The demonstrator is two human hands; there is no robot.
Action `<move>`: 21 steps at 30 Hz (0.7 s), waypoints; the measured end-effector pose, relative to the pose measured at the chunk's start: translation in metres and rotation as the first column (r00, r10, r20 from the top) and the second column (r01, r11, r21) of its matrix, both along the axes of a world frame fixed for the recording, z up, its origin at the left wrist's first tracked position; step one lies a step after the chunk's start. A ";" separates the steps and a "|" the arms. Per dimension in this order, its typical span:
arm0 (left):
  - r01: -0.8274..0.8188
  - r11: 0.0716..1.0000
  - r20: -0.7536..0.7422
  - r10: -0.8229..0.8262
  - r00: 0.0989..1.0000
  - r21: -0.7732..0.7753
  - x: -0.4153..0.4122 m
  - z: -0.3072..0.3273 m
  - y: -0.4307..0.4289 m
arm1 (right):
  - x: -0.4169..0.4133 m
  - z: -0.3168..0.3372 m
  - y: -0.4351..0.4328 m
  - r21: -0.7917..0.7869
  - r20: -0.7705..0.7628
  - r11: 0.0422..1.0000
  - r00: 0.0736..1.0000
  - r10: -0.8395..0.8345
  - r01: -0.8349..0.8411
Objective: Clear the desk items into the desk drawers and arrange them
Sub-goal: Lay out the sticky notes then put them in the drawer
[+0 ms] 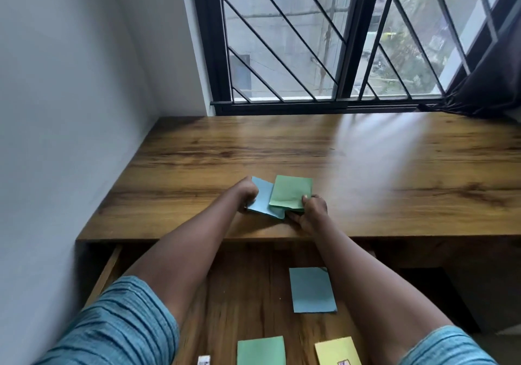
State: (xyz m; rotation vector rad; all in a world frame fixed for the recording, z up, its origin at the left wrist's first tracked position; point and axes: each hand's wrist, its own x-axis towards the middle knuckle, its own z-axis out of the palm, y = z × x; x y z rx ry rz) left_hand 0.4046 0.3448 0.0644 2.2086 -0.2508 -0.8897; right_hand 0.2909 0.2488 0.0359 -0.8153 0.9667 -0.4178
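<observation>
On the table near its front edge, the left grip holds the blue pad and the right grip pinches the overlapping green pad, beyond the open drawer.

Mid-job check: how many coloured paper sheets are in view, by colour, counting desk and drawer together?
blue sheets: 2
green sheets: 2
yellow sheet: 1
Total: 5

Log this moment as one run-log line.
left hand: grips blue paper | right hand: pinches green paper, overlapping blue | both over desk | open drawer: blue sheet, green sheet, yellow sheet
</observation>
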 end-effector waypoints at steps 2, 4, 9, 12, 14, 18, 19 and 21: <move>-0.060 0.996 0.017 0.061 0.998 -0.059 -0.009 0.000 0.022 | -0.014 0.000 0.009 0.018 0.022 1.000 1.000 0.021 -0.021; -0.116 0.989 0.089 0.125 0.988 -0.094 -0.022 -0.002 0.051 | -0.031 -0.002 0.022 0.047 0.037 0.997 0.998 0.054 -0.056; -0.135 0.990 0.189 0.138 0.972 -0.032 -0.065 -0.013 0.130 | -0.068 -0.015 0.069 0.079 -0.046 0.973 0.974 0.222 -0.218; -0.162 0.987 0.196 0.161 0.967 -0.012 -0.088 -0.027 0.168 | -0.079 -0.041 0.096 0.040 -0.185 0.948 0.930 0.319 -0.317; -0.191 0.982 0.202 0.187 0.961 0.003 -0.097 -0.040 0.188 | -0.084 -0.058 0.110 0.034 -0.275 0.934 0.895 0.350 -0.355; -0.279 0.960 0.187 0.267 0.945 0.038 -0.096 -0.069 0.216 | -0.088 -0.078 0.129 -0.018 -0.426 0.927 0.841 0.332 -0.375; -0.291 0.955 0.183 0.278 0.943 0.050 -0.092 -0.076 0.220 | -0.087 -0.081 0.132 -0.042 -0.466 0.922 0.824 0.323 -0.385; -0.302 0.950 0.192 0.283 0.940 0.076 -0.082 -0.090 0.226 | -0.082 -0.086 0.135 -0.086 -0.511 0.912 0.803 0.305 -0.401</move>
